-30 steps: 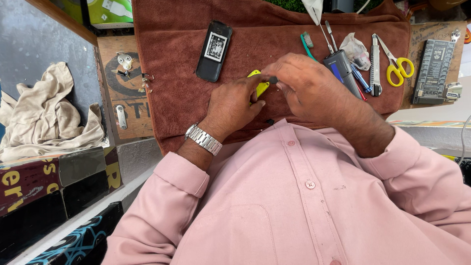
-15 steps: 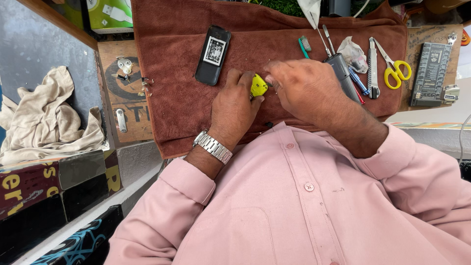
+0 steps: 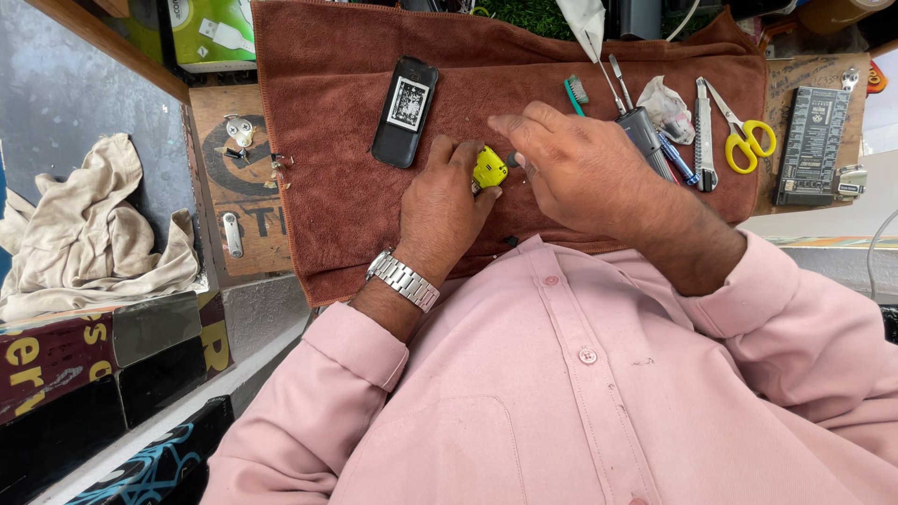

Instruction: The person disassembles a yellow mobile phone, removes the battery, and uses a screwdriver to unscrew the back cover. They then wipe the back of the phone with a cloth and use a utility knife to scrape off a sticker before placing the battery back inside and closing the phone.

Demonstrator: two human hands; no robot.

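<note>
The left hand [image 3: 447, 201] is pinching a small yellow thing [image 3: 489, 169] between its thumb and fingers, low over the brown towel [image 3: 327, 140] on the tabletop. The right hand [image 3: 585, 168] is hovering just beside it with its fingers loosely curled, and I cannot tell if it is holding anything. The yellow thing is little and the grip is only at the fingertips, so it could slip out and roll off the towel. A black phone [image 3: 404, 110] is lying just beside the left hand, and a knock could push it. The yellow scissors [image 3: 744, 140] and a cutter knife [image 3: 703, 131] are lying near the right hand, so a quick reach that way could poke a finger.
</note>
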